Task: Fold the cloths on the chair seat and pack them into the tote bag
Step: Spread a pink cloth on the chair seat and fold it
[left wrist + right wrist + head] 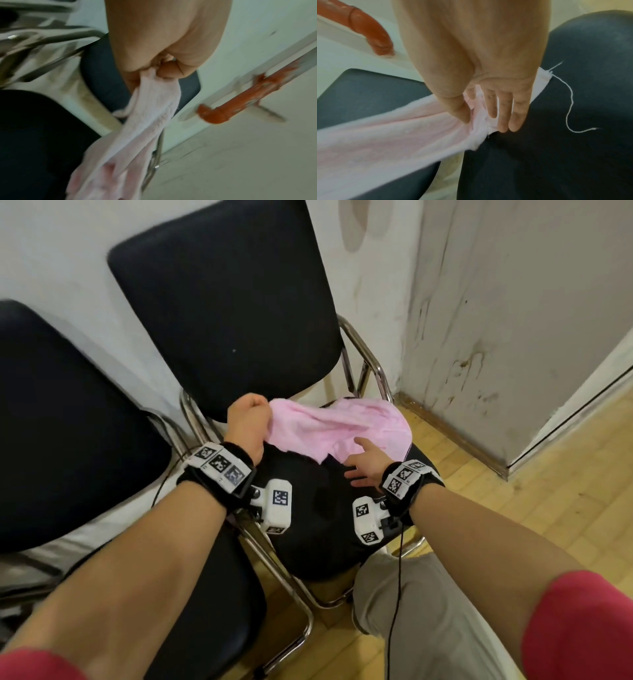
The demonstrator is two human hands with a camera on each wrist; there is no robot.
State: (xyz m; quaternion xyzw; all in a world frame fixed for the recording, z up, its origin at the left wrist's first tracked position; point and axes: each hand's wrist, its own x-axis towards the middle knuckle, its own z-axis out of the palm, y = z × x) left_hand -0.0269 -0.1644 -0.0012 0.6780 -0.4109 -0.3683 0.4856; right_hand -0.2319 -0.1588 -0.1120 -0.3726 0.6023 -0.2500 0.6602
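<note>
No readable text, brand or number anywhere. Only black-and-white square code markers on my wrist bands point(221, 463) and the white camera blocks point(278, 506), mid-frame; tiny print under them too small to read.

Second black chair point(68, 412) stands left, beside the first. Stained white wall point(479, 302) behind and right. Wood floor point(531, 508) right. Orange pipe point(240, 100) on wall.
</note>
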